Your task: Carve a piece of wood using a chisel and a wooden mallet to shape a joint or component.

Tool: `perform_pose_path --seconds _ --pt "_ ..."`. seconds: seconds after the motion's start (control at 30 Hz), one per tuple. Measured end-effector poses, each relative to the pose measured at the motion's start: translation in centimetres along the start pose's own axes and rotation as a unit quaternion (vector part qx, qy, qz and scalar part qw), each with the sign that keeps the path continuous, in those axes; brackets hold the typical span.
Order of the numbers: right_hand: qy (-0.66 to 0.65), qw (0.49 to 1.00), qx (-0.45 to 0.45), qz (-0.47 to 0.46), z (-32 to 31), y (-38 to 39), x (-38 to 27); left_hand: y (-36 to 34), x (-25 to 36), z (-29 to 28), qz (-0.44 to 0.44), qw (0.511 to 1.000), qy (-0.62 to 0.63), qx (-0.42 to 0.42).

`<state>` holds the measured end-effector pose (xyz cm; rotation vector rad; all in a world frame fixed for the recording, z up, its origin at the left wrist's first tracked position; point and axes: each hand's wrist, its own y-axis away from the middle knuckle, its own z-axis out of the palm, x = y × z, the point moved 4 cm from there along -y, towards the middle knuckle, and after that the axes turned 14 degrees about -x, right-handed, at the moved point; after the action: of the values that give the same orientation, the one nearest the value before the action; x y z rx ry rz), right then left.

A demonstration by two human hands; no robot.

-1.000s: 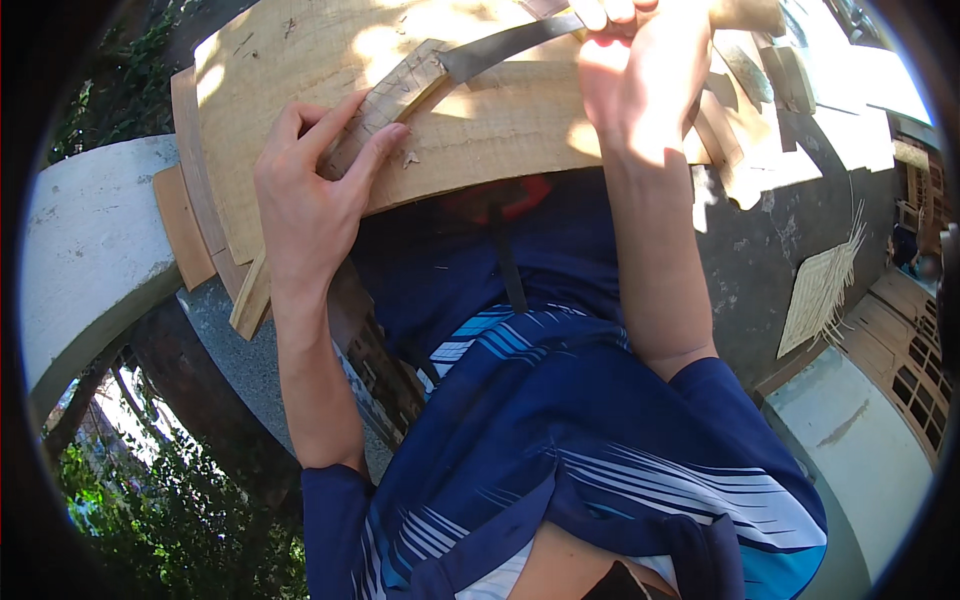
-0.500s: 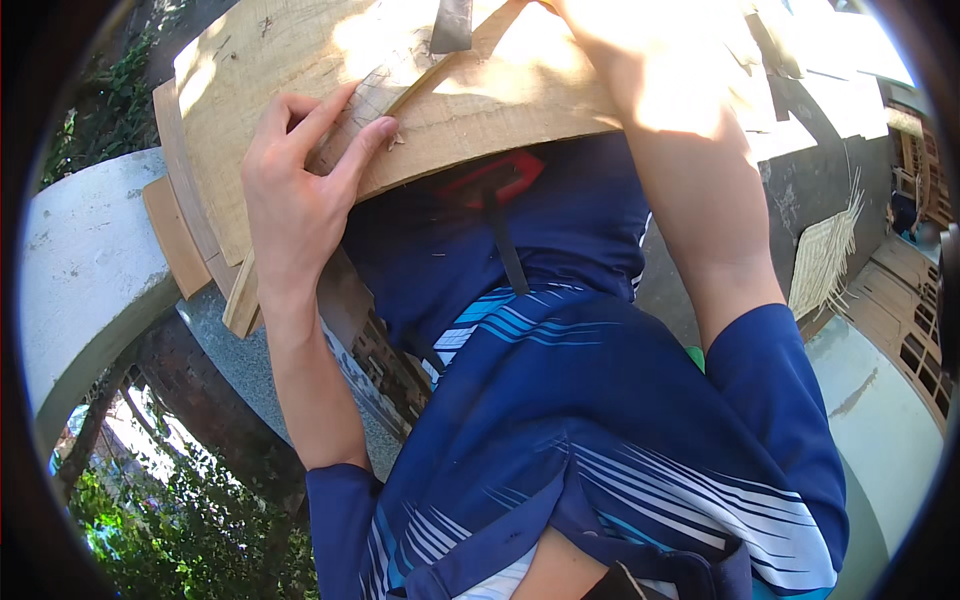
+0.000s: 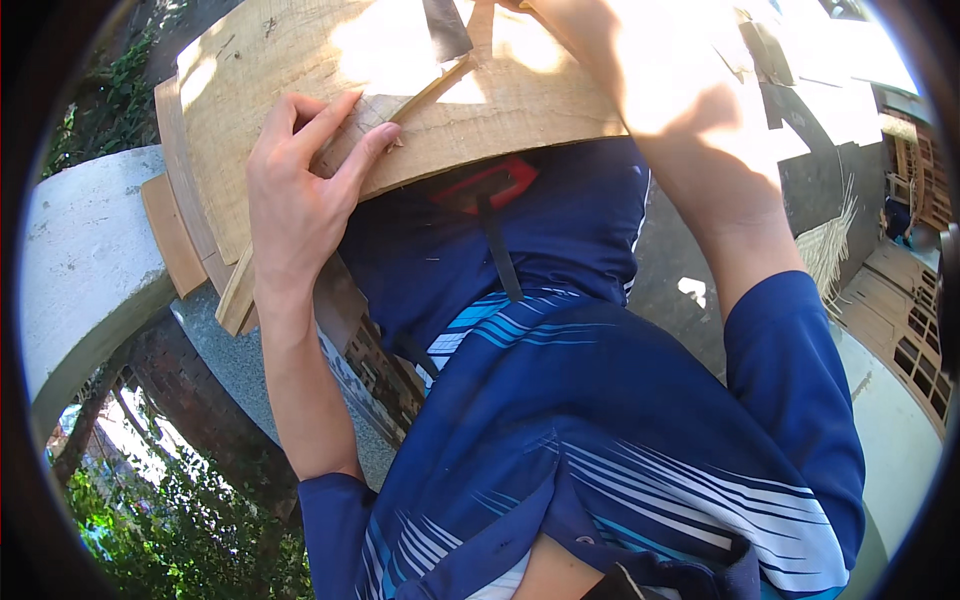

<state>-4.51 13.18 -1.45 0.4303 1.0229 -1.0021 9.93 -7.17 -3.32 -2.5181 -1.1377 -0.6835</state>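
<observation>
My left hand [image 3: 305, 190] is closed on a narrow wooden strip [image 3: 430, 92], thumb on the near side and index finger on the far side. Thin lines mark the light wood beside the index fingertip. The strip lies slantwise on a broad pale wooden board [image 3: 530, 120], which rests over my lap. A dark flat metal blade [image 3: 447, 30] comes in from the top edge and ends close to the strip's far tip. My right hand [image 3: 565, 18] is mostly cut off at the top edge in bright glare, so its fingers and anything in them are hidden.
A curved white ledge [image 3: 95, 245] stands left of the board, and a short wooden block [image 3: 175, 235] overlaps it. Leafy plants [image 3: 190, 520] grow at the lower left. To the right are a frayed woven piece [image 3: 828, 250] and stacked wooden frames [image 3: 900, 290].
My right forearm has swung, its elbow shifting right and a little up. The blade's tip has moved slightly right and down. My left hand keeps nearly the same place.
</observation>
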Motion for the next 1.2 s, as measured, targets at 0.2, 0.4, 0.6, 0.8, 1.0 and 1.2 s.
perform_pose_path --seconds 0.2,0.4,0.6,0.8,1.0,1.2 --pt "0.032 0.999 0.004 0.001 1.3 0.9 -1.5 0.2 -0.1 0.1 -0.005 1.000 0.011 0.000" --pt "0.059 0.996 0.064 -0.035 2.2 3.0 -2.1 0.4 -0.1 0.1 0.011 1.000 0.022 0.015" --pt "0.046 0.997 0.050 -0.035 1.8 2.8 -1.0 0.2 -0.1 0.0 0.002 1.000 0.023 0.010" --pt "0.049 0.998 0.043 -0.027 2.0 3.3 -0.6 0.2 -0.4 0.2 0.004 0.999 0.033 0.016" --pt "0.049 0.998 0.037 -0.034 2.3 3.8 -0.8 0.2 -0.5 0.1 0.014 0.999 0.029 0.020" --pt "0.076 0.996 0.030 -0.029 3.3 5.6 -0.6 0.2 -0.5 0.2 0.005 0.999 0.036 0.015"
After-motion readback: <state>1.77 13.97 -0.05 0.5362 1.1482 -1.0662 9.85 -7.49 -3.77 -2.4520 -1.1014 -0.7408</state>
